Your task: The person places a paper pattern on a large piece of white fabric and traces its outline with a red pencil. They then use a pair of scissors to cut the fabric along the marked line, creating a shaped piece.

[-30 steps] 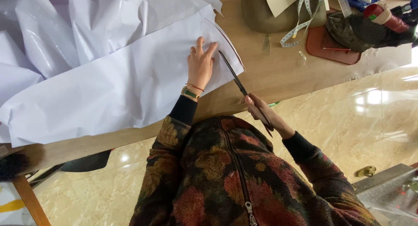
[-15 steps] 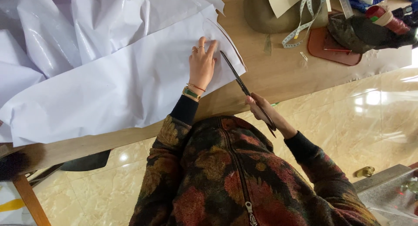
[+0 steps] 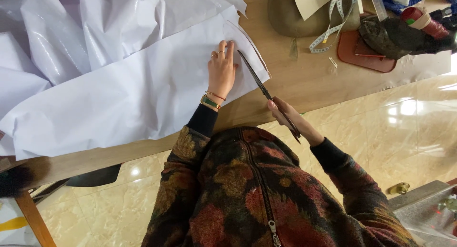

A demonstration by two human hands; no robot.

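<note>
Closed around the handles of a long pair of dark scissors (image 3: pixel 266 92), the right hand (image 3: pixel 288 116) hangs just off the near edge of the desk (image 3: pixel 304 85), and the blades reach up over the wood to the right-hand end of a large white paper sheet (image 3: pixel 133 99), where they lie along its curved cut edge. Pressed flat with fingers spread, the left hand (image 3: pixel 222 70) holds nothing; it rests on the same sheet just left of the blades, with rings on its fingers and a bracelet and green watch at the wrist. That sheet lies slantwise across the desk from the near left edge towards the middle, and glossy white plastic sheeting (image 3: pixel 71 32) is crumpled along the far left side. Towards the far right corner sit a brown felt hat (image 3: pixel 290 18), a pale measuring tape (image 3: pixel 333 23) draped over it, and a reddish-brown tray (image 3: pixel 354 56).
</note>
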